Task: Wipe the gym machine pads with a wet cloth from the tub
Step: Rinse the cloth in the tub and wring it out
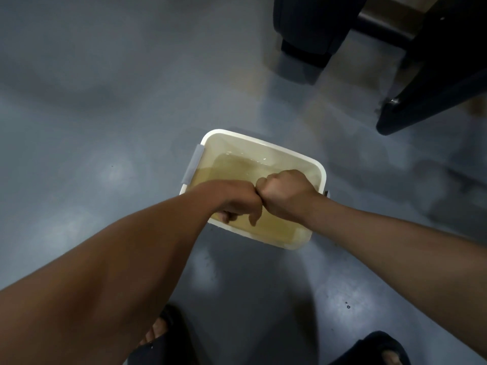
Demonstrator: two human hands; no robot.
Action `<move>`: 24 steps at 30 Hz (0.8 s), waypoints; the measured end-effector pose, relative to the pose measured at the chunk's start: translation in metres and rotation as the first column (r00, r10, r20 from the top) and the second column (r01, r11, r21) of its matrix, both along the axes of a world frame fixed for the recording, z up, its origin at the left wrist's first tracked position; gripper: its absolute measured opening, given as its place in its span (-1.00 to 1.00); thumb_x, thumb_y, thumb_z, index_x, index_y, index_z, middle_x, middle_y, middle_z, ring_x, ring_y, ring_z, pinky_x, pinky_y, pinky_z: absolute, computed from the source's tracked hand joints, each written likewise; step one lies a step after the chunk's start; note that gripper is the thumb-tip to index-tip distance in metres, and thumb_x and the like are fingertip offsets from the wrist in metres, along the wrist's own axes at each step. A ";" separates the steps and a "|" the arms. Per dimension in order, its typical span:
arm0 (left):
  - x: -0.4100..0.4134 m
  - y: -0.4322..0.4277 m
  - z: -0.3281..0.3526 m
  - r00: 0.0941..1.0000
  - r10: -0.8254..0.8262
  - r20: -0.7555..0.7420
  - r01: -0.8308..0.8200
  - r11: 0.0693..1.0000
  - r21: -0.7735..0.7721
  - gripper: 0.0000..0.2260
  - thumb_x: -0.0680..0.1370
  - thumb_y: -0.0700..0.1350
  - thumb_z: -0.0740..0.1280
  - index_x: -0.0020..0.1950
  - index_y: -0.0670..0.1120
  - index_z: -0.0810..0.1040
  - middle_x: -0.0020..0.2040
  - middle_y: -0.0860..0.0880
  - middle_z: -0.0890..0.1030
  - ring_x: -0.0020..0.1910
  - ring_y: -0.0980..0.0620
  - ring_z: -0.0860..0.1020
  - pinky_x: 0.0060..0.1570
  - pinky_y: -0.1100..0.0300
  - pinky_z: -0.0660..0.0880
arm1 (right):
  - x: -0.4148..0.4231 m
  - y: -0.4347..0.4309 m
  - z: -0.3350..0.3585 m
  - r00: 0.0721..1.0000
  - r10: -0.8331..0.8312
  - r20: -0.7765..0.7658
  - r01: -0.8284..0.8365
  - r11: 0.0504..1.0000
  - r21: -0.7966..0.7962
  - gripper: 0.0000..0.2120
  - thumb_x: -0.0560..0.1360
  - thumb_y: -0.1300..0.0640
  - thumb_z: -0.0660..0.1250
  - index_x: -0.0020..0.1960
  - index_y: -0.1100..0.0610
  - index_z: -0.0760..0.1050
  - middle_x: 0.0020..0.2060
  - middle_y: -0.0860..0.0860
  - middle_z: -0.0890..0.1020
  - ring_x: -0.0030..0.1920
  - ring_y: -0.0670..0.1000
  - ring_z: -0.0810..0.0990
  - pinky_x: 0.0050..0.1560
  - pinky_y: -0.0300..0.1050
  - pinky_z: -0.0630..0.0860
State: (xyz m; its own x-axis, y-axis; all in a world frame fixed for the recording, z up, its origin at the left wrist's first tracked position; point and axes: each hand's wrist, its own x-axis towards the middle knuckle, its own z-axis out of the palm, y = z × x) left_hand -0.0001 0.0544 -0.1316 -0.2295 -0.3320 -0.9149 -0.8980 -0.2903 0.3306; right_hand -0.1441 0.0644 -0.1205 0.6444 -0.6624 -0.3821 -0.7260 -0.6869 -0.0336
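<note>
A white rectangular tub (263, 144) stands on the floor, holding yellowish water (237, 164). Both my hands hover over its near half, clenched into fists with the knuckles pressed together. My left hand (237, 200) comes in from the lower left with its fingers curled downward. My right hand (286, 193) comes in from the right, back of the hand up. No cloth shows; anything inside the fists is hidden. A dark padded machine part (432, 101) slants in at the upper right.
The floor (105, 127) is glossy grey-blue with light reflections. A grey handle (193, 164) sits on the tub's left side. A black machine base (308, 32) stands at the top. My feet in dark sandals (163, 335) are at the bottom edge.
</note>
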 end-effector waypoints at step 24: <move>0.006 -0.007 0.026 0.839 -0.386 0.384 0.533 0.440 -0.723 -0.90 0.50 -0.11 0.28 -0.16 0.02 0.58 -0.19 0.00 0.56 -0.20 -0.08 0.51 -0.23 0.15 0.44 | 0.007 -0.014 0.008 0.817 -0.568 0.093 0.476 0.758 0.447 -0.75 0.53 0.07 0.29 -0.32 0.05 0.44 -0.36 -0.02 0.53 -0.27 0.08 0.57 -0.36 -0.14 0.40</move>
